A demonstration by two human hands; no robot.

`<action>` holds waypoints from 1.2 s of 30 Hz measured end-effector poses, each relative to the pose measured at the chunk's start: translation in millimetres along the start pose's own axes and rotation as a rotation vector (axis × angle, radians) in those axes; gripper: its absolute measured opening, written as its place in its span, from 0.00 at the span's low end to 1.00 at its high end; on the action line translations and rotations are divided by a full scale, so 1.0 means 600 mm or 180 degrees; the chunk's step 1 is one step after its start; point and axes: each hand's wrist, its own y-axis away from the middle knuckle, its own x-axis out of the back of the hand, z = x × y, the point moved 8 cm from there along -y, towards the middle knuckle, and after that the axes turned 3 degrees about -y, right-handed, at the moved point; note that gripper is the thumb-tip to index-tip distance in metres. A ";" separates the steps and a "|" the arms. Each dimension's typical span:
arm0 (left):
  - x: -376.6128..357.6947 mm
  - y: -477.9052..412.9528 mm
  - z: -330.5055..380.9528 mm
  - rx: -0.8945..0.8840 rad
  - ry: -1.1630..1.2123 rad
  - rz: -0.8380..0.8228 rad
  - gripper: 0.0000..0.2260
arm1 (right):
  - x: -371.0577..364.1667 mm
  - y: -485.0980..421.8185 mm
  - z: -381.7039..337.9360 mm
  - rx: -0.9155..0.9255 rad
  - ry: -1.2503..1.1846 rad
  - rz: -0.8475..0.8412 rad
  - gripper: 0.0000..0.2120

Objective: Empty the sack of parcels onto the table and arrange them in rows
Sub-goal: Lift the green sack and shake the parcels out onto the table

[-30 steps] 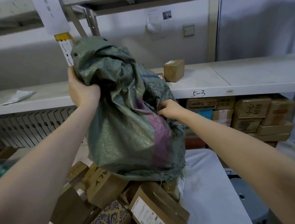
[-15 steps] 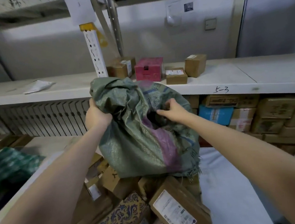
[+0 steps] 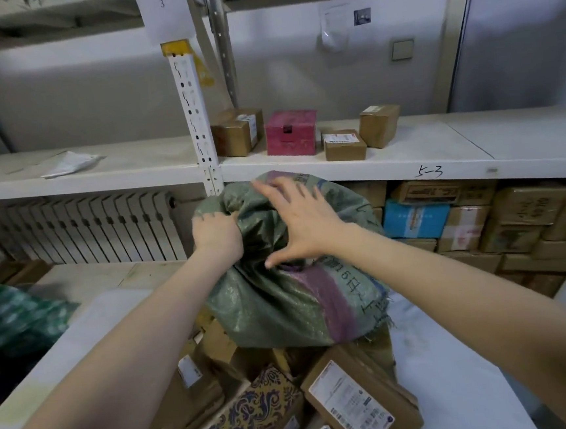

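Nearest the person, a heap of parcels lies on the white table, among them a box with a dark swirling pattern. The green sack stands mouth-down on the heap, its frayed edge draped over the top parcels. The left hand grips a bunched fold at the sack's upper left. The right hand is spread wide, fingers straight, over the sack's top; whether it touches the cloth cannot be told. Behind, a white shelf carries a pink box between brown cartons, with more cartons stacked below.
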 end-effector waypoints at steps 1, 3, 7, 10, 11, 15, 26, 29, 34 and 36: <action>0.007 -0.001 0.009 -0.0099 -0.0042 -0.0021 0.21 | -0.019 0.003 -0.019 0.0225 0.0233 -0.0195 0.64; 0.015 0.003 0.029 -0.0399 -0.0011 -0.0233 0.13 | -0.059 0.008 -0.015 0.0201 0.0493 -0.0679 0.67; 0.011 0.011 0.047 -0.0957 0.0458 -0.0888 0.09 | -0.095 0.014 0.022 -0.0192 0.0581 -0.0836 0.68; -0.003 0.003 0.034 -0.0922 0.1220 -0.1062 0.23 | -0.103 0.018 0.022 -0.0310 0.0360 -0.0629 0.57; -0.002 -0.002 0.023 -0.0819 0.1626 -0.0868 0.28 | -0.101 0.017 0.022 -0.0336 0.0331 -0.0589 0.53; 0.017 0.018 -0.063 -0.0070 0.3720 0.0362 0.36 | -0.074 0.005 0.045 -0.0625 0.0179 -0.0348 0.35; -0.102 0.057 0.010 -0.0243 0.3815 -0.0469 0.74 | -0.022 0.008 0.062 -0.1908 -0.2599 0.0049 0.08; -0.052 0.046 0.002 0.0170 0.3982 0.0330 0.64 | 0.011 0.025 0.067 -0.2124 -0.3128 0.0231 0.10; 0.065 0.039 -0.024 0.0223 0.4293 0.1523 0.39 | 0.084 0.030 0.082 -0.1832 -0.4137 0.0724 0.10; 0.104 0.040 -0.038 0.0243 0.4413 0.1815 0.32 | 0.100 0.023 0.086 -0.1702 -0.4408 0.0892 0.10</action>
